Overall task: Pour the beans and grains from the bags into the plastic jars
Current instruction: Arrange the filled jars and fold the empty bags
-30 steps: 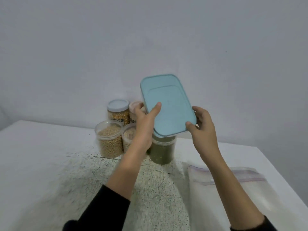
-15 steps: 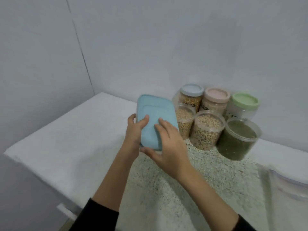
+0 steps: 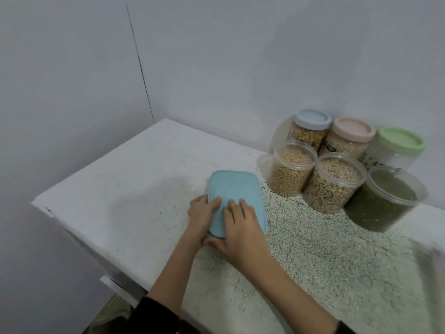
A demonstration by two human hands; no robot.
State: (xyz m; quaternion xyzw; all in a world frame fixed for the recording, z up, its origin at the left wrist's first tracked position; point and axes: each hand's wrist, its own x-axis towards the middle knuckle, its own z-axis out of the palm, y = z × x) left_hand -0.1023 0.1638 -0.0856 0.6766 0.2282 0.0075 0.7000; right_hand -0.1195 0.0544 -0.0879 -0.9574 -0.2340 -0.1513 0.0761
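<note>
A light blue rectangular lid [image 3: 234, 194] lies flat on the speckled white table [image 3: 134, 189], left of the jars. My left hand [image 3: 201, 213] holds its near left edge, thumb on top. My right hand [image 3: 240, 225] grips its near end, fingers flat on top and thumb under the rim. Three open clear jars stand to the right: one of yellow beans [image 3: 290, 168], one of brownish grains [image 3: 333, 183], one of green beans [image 3: 382, 197]. Behind them are lidded jars with a blue lid [image 3: 312, 118], a pink lid [image 3: 353, 128] and a green lid [image 3: 401, 140].
The table's left edge [image 3: 48, 208] drops off near my left arm. Walls close the back and left. A blurred clear bag [image 3: 433, 261] shows at the right edge.
The blue lid has gone from held up in front of the jars down to the left, and now lies on the table. My view has swung left with it.
</note>
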